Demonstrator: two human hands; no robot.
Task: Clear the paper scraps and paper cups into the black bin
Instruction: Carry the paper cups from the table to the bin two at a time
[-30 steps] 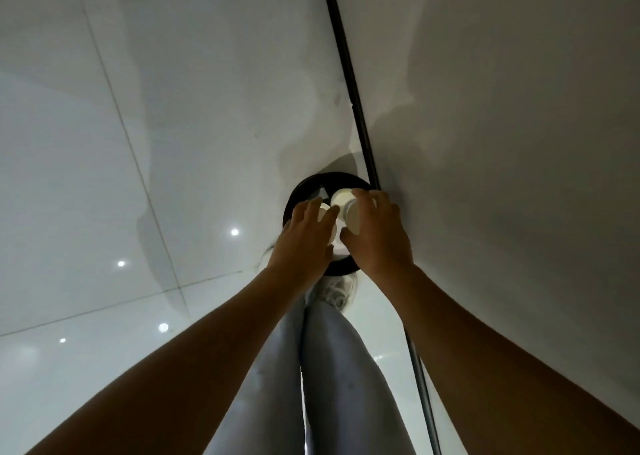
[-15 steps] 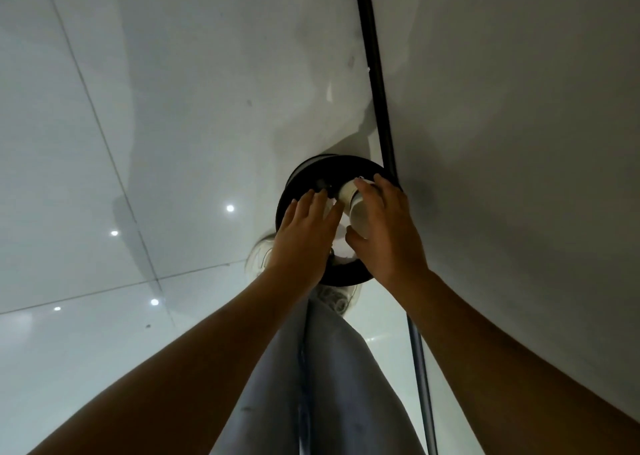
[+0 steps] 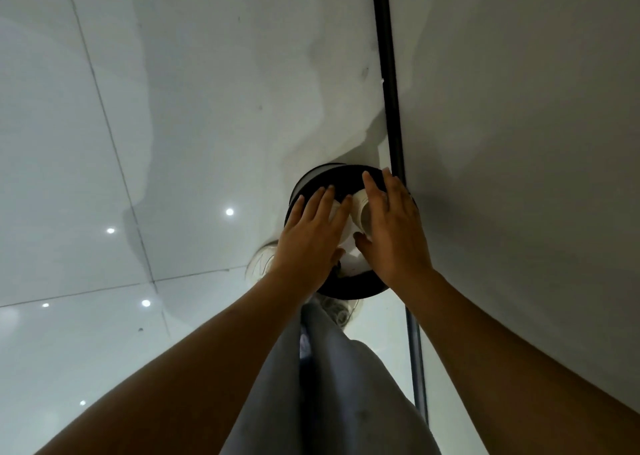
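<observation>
- Both hands' fingers have straightened since a second ago, spread flat over the cups
- left hand and right hand press white paper cups down
- cups sit inside the black bin on the floor

floor: glossy pale tile, mirroring ceiling lights
black bin: smooth, dark, plastic-looking
paper cups: matt white paper
trousers: soft grey cloth

both hands over the bin, cups between them, wall right
</observation>
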